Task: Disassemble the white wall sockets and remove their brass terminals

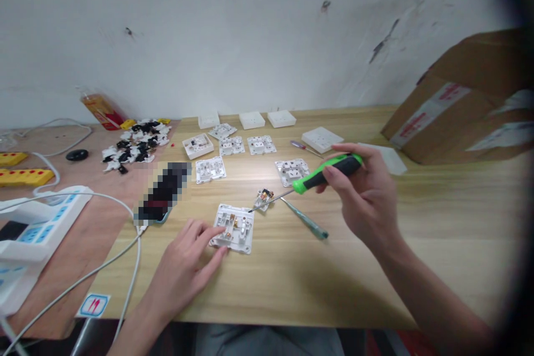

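Note:
My right hand [364,192] is closed around a green and black screwdriver [321,176]. Its metal tip rests at the upper right corner of a white socket module [233,228] lying open-side up on the wooden table [375,267]. My left hand [186,264] holds that module's left edge between thumb and fingers. A small loose part with brass contacts [263,198] lies just beyond the module. A second, slim teal screwdriver [304,219] lies flat on the table to the right of it.
Several more white socket modules and cover plates [233,144] lie further back. At the left are a heap of black and white small parts [136,144], a phone [162,192] with a white cable, and power strips [37,228]. A cardboard box [463,100] stands at the right.

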The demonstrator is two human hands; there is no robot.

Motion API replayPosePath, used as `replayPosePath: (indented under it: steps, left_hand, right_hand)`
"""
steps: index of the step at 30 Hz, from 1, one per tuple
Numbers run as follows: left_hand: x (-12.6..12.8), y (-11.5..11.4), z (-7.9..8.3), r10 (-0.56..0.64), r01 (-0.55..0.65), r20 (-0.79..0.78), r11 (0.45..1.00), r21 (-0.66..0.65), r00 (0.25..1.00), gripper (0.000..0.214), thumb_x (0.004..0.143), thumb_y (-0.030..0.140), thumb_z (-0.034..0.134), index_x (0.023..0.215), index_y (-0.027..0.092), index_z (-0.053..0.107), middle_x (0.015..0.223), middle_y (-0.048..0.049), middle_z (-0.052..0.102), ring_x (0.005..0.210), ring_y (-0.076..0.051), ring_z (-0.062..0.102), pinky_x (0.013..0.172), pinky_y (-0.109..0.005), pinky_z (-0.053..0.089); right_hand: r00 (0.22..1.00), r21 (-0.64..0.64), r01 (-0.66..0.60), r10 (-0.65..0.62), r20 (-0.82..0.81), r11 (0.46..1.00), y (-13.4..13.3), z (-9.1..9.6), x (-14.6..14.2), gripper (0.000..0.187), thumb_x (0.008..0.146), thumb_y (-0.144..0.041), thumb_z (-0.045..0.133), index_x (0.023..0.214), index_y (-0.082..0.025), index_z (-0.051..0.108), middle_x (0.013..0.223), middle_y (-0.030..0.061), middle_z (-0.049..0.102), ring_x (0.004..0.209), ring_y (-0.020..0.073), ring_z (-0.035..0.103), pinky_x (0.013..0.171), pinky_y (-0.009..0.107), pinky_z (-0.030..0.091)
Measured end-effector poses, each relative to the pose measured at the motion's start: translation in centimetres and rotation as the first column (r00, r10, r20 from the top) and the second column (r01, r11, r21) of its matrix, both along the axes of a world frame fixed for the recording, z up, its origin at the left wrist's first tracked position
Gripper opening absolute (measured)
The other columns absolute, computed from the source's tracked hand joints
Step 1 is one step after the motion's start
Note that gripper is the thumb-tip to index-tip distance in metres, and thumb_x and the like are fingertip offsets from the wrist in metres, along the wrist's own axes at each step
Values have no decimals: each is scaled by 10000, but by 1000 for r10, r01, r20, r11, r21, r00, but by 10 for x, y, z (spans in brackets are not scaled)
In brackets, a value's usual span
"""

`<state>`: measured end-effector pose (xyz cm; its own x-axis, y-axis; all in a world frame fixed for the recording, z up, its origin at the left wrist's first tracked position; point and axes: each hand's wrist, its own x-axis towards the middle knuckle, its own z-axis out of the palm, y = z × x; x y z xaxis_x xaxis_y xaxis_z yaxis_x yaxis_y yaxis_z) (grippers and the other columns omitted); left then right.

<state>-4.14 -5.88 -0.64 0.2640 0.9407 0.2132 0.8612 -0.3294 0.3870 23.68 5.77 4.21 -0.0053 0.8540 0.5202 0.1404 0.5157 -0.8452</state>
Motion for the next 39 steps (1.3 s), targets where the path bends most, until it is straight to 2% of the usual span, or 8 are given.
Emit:
replayPosePath:
  steps: [3, 6, 21, 26, 31, 33, 36, 39]
  left_hand:
    - [-2, 7, -1, -113, 119, -106, 992, 51, 988, 339, 915, 257, 521, 1252, 217, 539, 1306, -116, 529, 1236, -276, 465, 995, -456, 448]
    - [0, 12, -4, -207, 217, -186, 975, 35, 960, 394, 921, 255, 514, 1313, 216, 507, 1454, -97, 430, 1366, -282, 339, 1079, -484, 398]
    - [7, 12, -20, -200, 231, -231, 966, 114, 952, 423, 945, 253, 488, 1362, 184, 486, 1451, -51, 476, 1298, -280, 429, 1041, -475, 453]
    - [7, 12, -20, -206, 236, -220, 964, 119, 953, 417, 947, 239, 484, 1360, 189, 490, 1438, -56, 490, 1281, -288, 437, 1026, -482, 458]
    - [7, 12, -18, -192, 212, -189, 973, 91, 963, 388, 954, 242, 472, 1339, 210, 510, 1421, -102, 480, 1264, -294, 444, 1009, -487, 464]
    - [7, 12, -17, -179, 196, -173, 977, 87, 969, 372, 950, 241, 478, 1318, 215, 528, 1414, -117, 469, 1255, -293, 450, 1001, -481, 472]
    - [8, 12, -16, -174, 190, -158, 977, 95, 972, 360, 941, 228, 490, 1297, 218, 545, 1392, -123, 480, 1241, -296, 462, 995, -484, 478]
    - [9, 12, -16, -179, 193, -156, 978, 83, 972, 325, 941, 228, 486, 1252, 214, 578, 1336, -127, 527, 1218, -304, 485, 979, -495, 491]
  right_hand:
    - [998, 21, -46, 45, 42, 999, -1, 2, -18, 304, 854, -293, 613, 1143, -276, 521, 880, 7, 535, 651, 137, 582, 558, 277, 547]
    - [989, 14, -58, 55, 140, 998, -3, 0, -31, 281, 868, -272, 575, 1138, -251, 499, 881, 14, 521, 678, 141, 570, 618, 294, 551]
    - [982, -21, -43, 46, 183, 999, 3, -11, -43, 261, 885, -275, 552, 1138, -255, 491, 848, -2, 509, 653, 133, 562, 619, 288, 518]
    - [952, 53, -89, 69, 298, 995, 0, 1, -46, 263, 876, -230, 534, 1134, -242, 478, 843, 8, 516, 672, 134, 554, 628, 278, 495]
    - [802, 258, -358, 154, 576, 897, -7, 42, -73, 214, 791, -149, 542, 999, -192, 516, 754, -14, 566, 610, 102, 508, 587, 238, 401]
    - [708, 258, -347, 71, 703, 902, -10, 58, -87, 40, 845, -214, 504, 859, -184, 526, 677, -18, 547, 548, 90, 441, 533, 239, 306]
    - [565, 306, -240, -124, 816, 921, -16, 73, -100, 225, 913, -325, 460, 751, -183, 526, 541, -26, 453, 472, 84, 289, 510, 267, 158]
    - [477, 320, -233, -179, 861, 918, -23, 79, -106, 225, 882, -259, 495, 670, -184, 507, 491, -33, 379, 458, 85, 167, 523, 294, 104]
